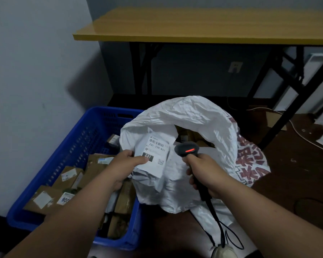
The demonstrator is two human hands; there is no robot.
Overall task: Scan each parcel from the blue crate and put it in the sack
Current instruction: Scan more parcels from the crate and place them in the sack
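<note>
A white plastic parcel (pixel 153 175) with a barcode label reading 231 hangs over the near side of the sack, and my left hand (pixel 127 164) grips it at its left edge, thumb on the label. My right hand (pixel 203 174) holds a black handheld scanner (pixel 186 148) just right of the label, a red light glowing on its head. The white woven sack (pixel 203 116) with red print stands open behind the parcel, brown boxes showing inside. The blue crate (pixel 76 144) on the left holds several cardboard parcels (pixel 69 175).
A wooden-topped table (pixel 203 25) with black folding legs stands behind the sack. A grey wall rises at the left. The scanner's black cable (pixel 220 229) trails down toward my foot. White cables and paper scraps lie on the dark floor at the right.
</note>
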